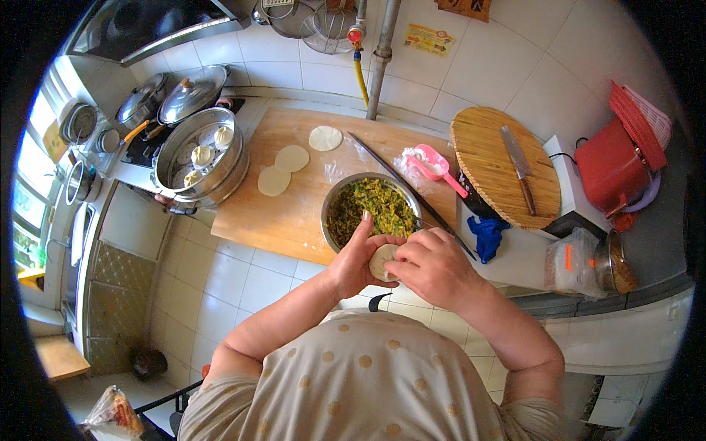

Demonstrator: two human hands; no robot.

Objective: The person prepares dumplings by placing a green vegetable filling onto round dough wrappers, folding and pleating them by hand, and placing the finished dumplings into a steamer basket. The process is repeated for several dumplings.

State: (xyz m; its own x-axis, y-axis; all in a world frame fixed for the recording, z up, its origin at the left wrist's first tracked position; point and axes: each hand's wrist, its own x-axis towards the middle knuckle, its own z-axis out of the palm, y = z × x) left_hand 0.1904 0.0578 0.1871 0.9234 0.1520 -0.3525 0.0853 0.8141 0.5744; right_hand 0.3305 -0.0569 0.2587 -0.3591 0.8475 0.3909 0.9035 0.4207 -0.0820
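My left hand (356, 264) cups a partly gathered dough bun (381, 263), its thumb raised. The fingers of my right hand (436, 267) pinch the bun's edge from the right. Just beyond both hands, a steel bowl (325, 220) holds chopped yellow-green filling (375, 204). Several flat round dough wrappers (291, 159) lie on the wooden board (242, 215) to the left, two of them overlapping. At the left, a metal steamer (234, 149) contains several pleated buns (202, 157). Whether filling is inside the bun in my hands is hidden.
A long dark rolling pin (386, 165) lies diagonally beside the bowl. Near it is a pink scoop (433, 165) with flour. A cleaver (515, 154) rests on a round woven lid (474, 138). Blue cloth (486, 237) lies right of the board; lidded pans (193, 93) stand behind the steamer.
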